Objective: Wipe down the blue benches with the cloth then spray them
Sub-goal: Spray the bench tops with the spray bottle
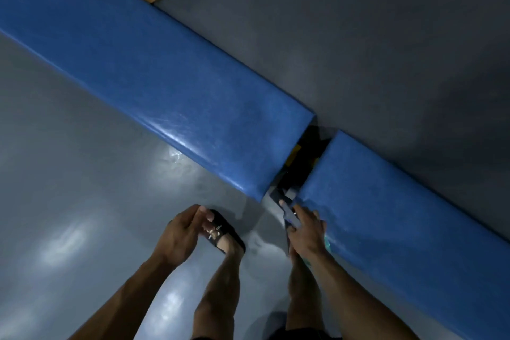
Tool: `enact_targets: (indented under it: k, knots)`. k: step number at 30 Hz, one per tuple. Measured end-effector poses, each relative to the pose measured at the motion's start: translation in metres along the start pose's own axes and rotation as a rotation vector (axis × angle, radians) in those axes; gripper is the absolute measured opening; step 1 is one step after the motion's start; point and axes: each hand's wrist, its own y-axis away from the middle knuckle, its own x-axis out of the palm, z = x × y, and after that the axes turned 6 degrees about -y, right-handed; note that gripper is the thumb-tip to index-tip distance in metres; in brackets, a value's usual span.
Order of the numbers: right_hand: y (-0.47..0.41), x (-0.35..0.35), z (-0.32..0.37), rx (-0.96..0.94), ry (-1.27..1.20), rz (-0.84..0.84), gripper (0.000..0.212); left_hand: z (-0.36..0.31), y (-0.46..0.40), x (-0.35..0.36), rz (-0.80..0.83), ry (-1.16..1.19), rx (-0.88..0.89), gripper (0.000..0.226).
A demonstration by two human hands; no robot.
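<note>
Right hand [306, 229] grips something dark, blurred, beside the near blue bench [400, 215]. Left hand [182, 232] hangs loosely curled, empty, over grey floor [69, 174]; a longer bench [154, 74] lies ahead.

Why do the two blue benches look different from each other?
The long blue bench stretches across most of the picture, while the near blue bench shows only partly and runs off the right edge. The long bench has shiny glare along its front edge; the near one looks duller. The right hand rests at the near bench's corner, but nothing touches the long one. Both are padded, blue, and lined up end to end with a dark gap between them.
</note>
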Motion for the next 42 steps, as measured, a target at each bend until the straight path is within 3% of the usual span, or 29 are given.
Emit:
enact_targets:
  k: [6, 11, 13, 18, 25, 30, 38, 42]
  knots:
    - [-0.026, -0.010, 0.013, 0.147, -0.194, -0.075, 0.065, 0.006, -0.010, -0.027, 0.009, 0.021, 0.053, 0.043]
    - [-0.042, -0.014, 0.025, 0.284, -0.334, -0.213, 0.036, 0.015, -0.017, -0.028, 0.027, 0.034, 0.054, 0.040]
    - [-0.049, -0.015, 0.024, 0.277, -0.369, -0.221, 0.031, 0.016, -0.020, -0.026, 0.028, 0.051, 0.045, 0.037]
    - [-0.073, -0.038, 0.031, 0.245, -0.472, -0.193, 0.055, 0.016, -0.029, -0.021, 0.050, 0.024, 0.035, 0.037]
    - [-0.128, -0.067, 0.030, 0.259, -0.528, -0.248, 0.063, 0.007, -0.057, -0.026, 0.042, -0.071, 0.080, 0.038]
    - [-0.135, -0.083, 0.042, 0.243, -0.480, -0.221, 0.046, 0.005, -0.082, -0.029, -0.023, -0.171, 0.113, 0.040]
    - [-0.160, -0.084, 0.067, 0.123, -0.543, -0.160, 0.052, -0.008, -0.096, -0.024, -0.029, -0.214, 0.127, 0.033]
    - [-0.177, -0.084, 0.088, 0.067, -0.535, -0.139, 0.026, -0.013, -0.096, -0.019, -0.034, -0.184, 0.114, 0.039]
